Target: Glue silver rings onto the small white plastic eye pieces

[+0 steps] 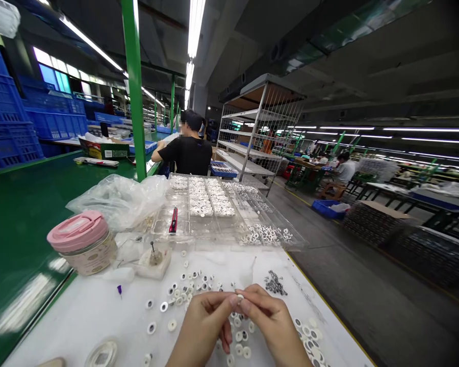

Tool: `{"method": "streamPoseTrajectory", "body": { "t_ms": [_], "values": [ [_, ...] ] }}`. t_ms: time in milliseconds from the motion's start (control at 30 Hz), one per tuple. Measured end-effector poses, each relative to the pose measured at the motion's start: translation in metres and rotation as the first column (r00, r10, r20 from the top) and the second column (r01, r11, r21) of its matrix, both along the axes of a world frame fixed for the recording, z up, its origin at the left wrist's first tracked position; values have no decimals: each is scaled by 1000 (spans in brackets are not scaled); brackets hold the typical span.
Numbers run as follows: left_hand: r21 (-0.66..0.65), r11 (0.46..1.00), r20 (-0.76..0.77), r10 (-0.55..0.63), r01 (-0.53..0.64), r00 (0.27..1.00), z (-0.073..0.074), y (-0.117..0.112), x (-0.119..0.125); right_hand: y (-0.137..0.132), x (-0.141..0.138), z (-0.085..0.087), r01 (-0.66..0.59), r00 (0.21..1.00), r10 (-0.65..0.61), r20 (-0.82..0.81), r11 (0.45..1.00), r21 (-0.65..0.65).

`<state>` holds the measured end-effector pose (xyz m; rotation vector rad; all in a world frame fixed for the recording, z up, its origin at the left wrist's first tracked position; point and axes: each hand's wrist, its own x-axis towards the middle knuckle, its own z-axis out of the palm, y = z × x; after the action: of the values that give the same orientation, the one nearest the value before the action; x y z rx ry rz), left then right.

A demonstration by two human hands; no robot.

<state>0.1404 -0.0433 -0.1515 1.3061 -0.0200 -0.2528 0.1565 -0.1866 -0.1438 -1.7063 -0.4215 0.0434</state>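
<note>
Pinching a small white disc [240, 297], left hand [210, 317] and right hand [270, 312] meet inside the bench's [128, 318] right edge. It looks light and stiff, best held by its rim.

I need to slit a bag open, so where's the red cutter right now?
In the head view, the red cutter lies left of centre on the clear compartment tray, with the plastic bag to its left and white pieces to its right.
</note>
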Motion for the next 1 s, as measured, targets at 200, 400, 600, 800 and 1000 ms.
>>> {"method": "streamPoseTrajectory", "body": {
  "t_ms": [200, 400, 600, 800, 1000],
  "values": [
    [29, 999, 29, -25, 24, 999, 0, -2, -2, -1, -4, -6, 81, 993, -71, 95, 992, -99],
    [213, 977, 98, 14, -35, 995, 6, 1, -5, 3, -3, -4, 82, 997, -82, -9, 995, -65],
    [240, 968, 66, 60, -74, 996, 5, 2, -5, -7, 3, -5, 133, 988, -138, -63, 988, -80],
    [110, 991, -92, 83, -72, 992, 0, -2, 0, -41, 37, -18, 436, 898, -402, 181, 869, -234],
    [-5, 997, -194, 81, -83, 978, -1, -3, 0, -30, 53, -26, 202, 979, -192, 68, 867, -456]
  ]
}}
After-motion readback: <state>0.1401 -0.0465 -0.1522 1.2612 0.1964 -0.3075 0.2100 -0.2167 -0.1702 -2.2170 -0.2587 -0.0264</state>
